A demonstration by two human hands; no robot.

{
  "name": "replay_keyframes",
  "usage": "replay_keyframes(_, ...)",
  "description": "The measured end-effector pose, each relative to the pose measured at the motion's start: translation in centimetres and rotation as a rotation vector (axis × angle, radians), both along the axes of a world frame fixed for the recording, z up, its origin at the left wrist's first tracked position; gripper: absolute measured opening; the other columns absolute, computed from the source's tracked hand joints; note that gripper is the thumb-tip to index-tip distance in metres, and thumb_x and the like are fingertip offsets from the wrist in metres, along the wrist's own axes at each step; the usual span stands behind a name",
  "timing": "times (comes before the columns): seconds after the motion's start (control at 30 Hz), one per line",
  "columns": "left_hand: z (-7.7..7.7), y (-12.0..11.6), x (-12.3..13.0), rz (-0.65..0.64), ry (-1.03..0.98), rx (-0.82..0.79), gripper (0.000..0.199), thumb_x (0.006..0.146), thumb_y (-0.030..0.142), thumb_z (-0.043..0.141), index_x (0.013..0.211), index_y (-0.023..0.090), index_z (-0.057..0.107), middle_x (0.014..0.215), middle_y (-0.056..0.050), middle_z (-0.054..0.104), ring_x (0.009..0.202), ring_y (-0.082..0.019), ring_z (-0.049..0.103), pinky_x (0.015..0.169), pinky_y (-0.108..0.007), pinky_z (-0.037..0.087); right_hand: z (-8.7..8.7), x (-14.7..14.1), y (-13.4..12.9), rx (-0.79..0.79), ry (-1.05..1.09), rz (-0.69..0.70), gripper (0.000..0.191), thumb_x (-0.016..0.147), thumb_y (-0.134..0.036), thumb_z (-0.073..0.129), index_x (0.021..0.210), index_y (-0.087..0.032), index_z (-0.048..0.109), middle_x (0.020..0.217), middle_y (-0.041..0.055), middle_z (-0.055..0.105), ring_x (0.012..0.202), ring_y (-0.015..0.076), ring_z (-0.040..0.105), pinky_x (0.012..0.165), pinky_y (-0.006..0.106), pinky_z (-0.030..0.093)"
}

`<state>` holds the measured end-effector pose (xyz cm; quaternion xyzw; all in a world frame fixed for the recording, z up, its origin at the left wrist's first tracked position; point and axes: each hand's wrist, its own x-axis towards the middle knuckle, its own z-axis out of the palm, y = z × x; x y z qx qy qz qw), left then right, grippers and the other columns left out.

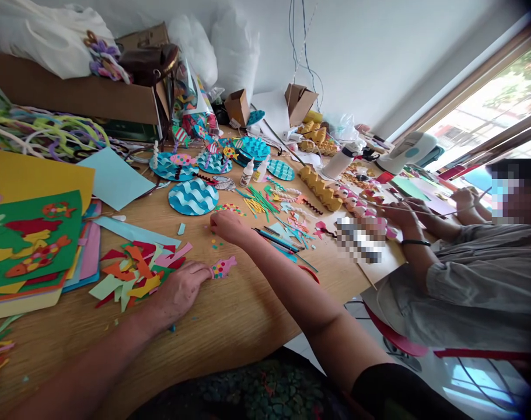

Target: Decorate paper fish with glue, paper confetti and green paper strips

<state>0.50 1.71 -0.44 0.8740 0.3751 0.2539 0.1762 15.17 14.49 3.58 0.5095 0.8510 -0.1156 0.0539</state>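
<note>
Near the middle of the frame, the left hand (184, 289) touches a dotted pink paper fish (222, 268) lying flat on the table (195, 344), fingers together. Just above, the right hand (227, 226) reaches beside colored dots (229, 209); whether its fingertips meet, I cannot tell.

hands (184, 287) — left one at pink fish (223, 267)

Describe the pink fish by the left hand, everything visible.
The pink fish is a small, flat cutout, apparently paper or foam. Multicoloured dots, red and yellow among them, cover its body; the forked tail is plain pink. It lies on the wooden table, tail toward the picture's right. The left hand's fingertips touch its other end, hiding any head detail.
</note>
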Motion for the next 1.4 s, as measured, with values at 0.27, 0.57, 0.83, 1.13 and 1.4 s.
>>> replay_keyframes(0.27,-0.1,0.1,0.0,0.007,-0.006,0.047,0.038,0.074,0.001,0.030,0.087,0.015,0.063,0.090,-0.007,0.066,0.087,-0.018,0.059,0.078,-0.030,0.049,0.2,0.0,-0.2,-0.021,0.032,-0.008,0.022,0.079,-0.031,0.051,0.085,-0.017,0.066,0.095,0.0104,0.065,0.086,0.0209,0.059,0.065,0.026,0.041)
replay_keyframes(0.57,1.0,0.0,0.1,0.165,-0.226,-0.192,0.026,0.078,0.016,0.037,0.088,0.017,0.061,0.087,-0.006,0.067,0.084,-0.018,0.061,0.077,-0.030,0.049,0.9,1.6,-1.4,-0.044,0.388,-0.050,0.011,0.074,-0.019,0.051,0.075,-0.015,0.061,0.072,0.0024,0.062,0.067,0.0125,0.054,0.059,0.022,0.036)
replay_keyframes(0.83,3.5,0.3,0.4,0.409,-0.638,-0.656,0.030,0.072,0.041,0.056,0.090,0.017,0.060,0.083,-0.003,0.064,0.081,-0.018,0.060,0.074,-0.030,0.046,2.3,2.5,-7.9,-0.341,0.962,-0.124,0.009,0.073,-0.023,0.053,0.068,-0.015,0.051,0.056,-0.0063,0.044,0.050,0.0053,0.039,0.047,0.017,0.030)
replay_keyframes(1.13,3.0,0.0,0.5,0.386,-0.673,-0.666,0.022,0.071,0.037,0.058,0.082,0.018,0.062,0.073,0.001,0.060,0.074,-0.015,0.054,0.071,-0.026,0.041,1.5,1.6,-9.2,-0.316,0.910,-0.115,0.006,0.075,-0.019,0.055,0.070,-0.015,0.055,0.058,-0.0054,0.049,0.052,0.0059,0.042,0.048,0.017,0.031)
replay_keyframes(1.4,3.0,0.0,0.7,0.441,-0.823,-0.824,0.023,0.065,0.037,0.062,0.074,0.016,0.061,0.065,0.001,0.057,0.064,-0.013,0.052,0.063,-0.025,0.040,1.5,1.0,-10.0,-0.225,0.864,-0.168,0.006,0.072,-0.014,0.059,0.068,-0.015,0.056,0.058,-0.0056,0.052,0.053,0.0057,0.044,0.050,0.016,0.032)
